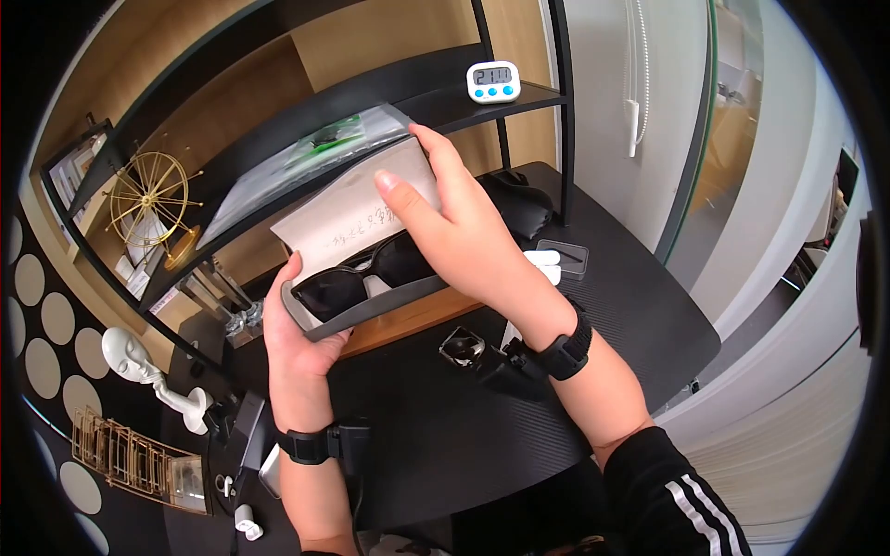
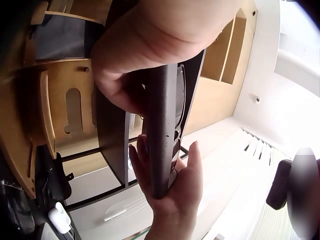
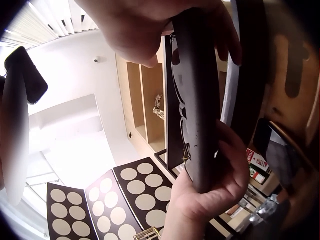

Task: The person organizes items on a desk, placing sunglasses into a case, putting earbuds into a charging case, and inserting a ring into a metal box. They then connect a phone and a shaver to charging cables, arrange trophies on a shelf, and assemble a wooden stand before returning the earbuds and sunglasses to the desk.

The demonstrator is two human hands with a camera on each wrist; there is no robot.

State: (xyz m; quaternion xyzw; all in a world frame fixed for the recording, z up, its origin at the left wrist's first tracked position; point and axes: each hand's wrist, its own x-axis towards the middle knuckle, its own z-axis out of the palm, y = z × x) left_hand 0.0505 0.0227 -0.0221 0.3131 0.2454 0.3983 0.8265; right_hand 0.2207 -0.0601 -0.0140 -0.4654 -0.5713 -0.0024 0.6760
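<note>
Here's the left grip (image 1: 304,335) curled round the open, dark grey, elongated glasses case (image 1: 389,299) at eight o'clock, the right grip (image 1: 459,236) clasping it at two. Black-framed sunglasses (image 1: 336,292) lie inside; beyond, at one o'clock, a white plastic timer (image 1: 493,82) stands on the black shelf (image 1: 533,99).

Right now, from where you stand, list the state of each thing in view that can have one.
Glasses case: open, held up in both hands
Lid: raised, handwriting on its inner face
Sunglasses: lying in the case
Left hand: gripping one end of the case
Right hand: holding the case, thumb against the lid
Timer: display on, digits showing
</note>
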